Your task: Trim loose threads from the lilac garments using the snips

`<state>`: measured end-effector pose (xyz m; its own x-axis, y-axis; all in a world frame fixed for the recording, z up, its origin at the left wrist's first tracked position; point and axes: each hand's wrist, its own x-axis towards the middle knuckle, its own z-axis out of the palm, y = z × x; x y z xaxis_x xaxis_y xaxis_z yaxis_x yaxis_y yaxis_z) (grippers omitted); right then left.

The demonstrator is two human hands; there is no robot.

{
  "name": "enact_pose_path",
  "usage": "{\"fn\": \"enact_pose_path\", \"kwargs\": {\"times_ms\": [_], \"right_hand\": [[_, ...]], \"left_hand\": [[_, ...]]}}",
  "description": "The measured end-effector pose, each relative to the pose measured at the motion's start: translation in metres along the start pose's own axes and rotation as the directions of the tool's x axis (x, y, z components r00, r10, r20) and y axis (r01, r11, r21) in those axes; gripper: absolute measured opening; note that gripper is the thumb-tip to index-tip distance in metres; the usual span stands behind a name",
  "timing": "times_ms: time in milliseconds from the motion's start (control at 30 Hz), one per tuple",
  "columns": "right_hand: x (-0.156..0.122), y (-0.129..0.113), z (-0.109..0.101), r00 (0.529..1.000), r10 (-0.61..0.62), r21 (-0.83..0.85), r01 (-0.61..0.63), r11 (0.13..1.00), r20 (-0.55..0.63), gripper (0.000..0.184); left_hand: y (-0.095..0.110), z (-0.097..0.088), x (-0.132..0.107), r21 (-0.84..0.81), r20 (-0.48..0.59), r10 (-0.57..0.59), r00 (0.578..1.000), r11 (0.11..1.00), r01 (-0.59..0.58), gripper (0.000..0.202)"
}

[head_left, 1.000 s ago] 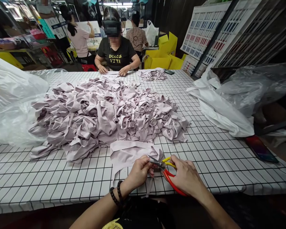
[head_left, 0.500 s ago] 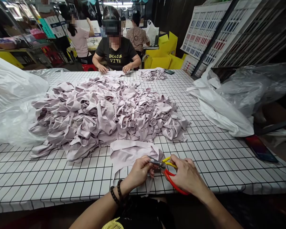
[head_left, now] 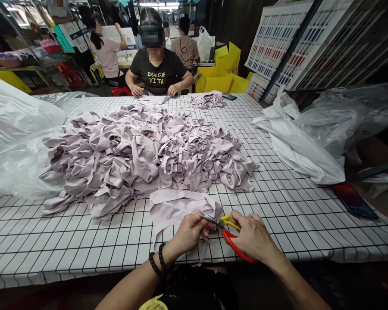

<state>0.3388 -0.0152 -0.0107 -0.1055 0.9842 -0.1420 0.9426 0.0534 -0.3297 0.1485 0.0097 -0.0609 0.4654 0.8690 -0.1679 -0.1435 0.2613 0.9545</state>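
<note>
A pale lilac fabric piece [head_left: 181,206] lies at the near side of the table, partly under my hands. My left hand [head_left: 190,230] pinches its edge, thumb and fingers pressed together. In my right hand [head_left: 254,237] is a pair of scissors [head_left: 231,241] with one yellow and one red handle. The blades point left and reach my left fingertips. What lies between the blade tips is too small to make out. Just beyond the fabric piece rises a large heap of crumpled lilac fabric pieces [head_left: 142,150].
Across the table [head_left: 294,215] a person [head_left: 158,69] handles a similar piece beside a small fabric stack [head_left: 207,100]. Plastic bags lie left [head_left: 19,120] and right [head_left: 304,142]. A phone [head_left: 354,201] rests at the right edge. Yellow bins [head_left: 218,77] stand behind.
My hands and the scissors stay almost in place; the blades look slightly more closed. Across the table, the person's hands have shifted a little on their fabric.
</note>
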Motion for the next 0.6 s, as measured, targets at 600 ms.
{"fn": "enact_pose_path", "kwargs": {"times_ms": [600], "right_hand": [[0.0034, 0.0096, 0.0103, 0.997, -0.073, -0.027, 0.073, 0.997, -0.03, 0.022]], "left_hand": [[0.0031, -0.0012, -0.0011, 0.022, 0.015, -0.007, 1.0, 1.0, 0.007, 0.043]]}}
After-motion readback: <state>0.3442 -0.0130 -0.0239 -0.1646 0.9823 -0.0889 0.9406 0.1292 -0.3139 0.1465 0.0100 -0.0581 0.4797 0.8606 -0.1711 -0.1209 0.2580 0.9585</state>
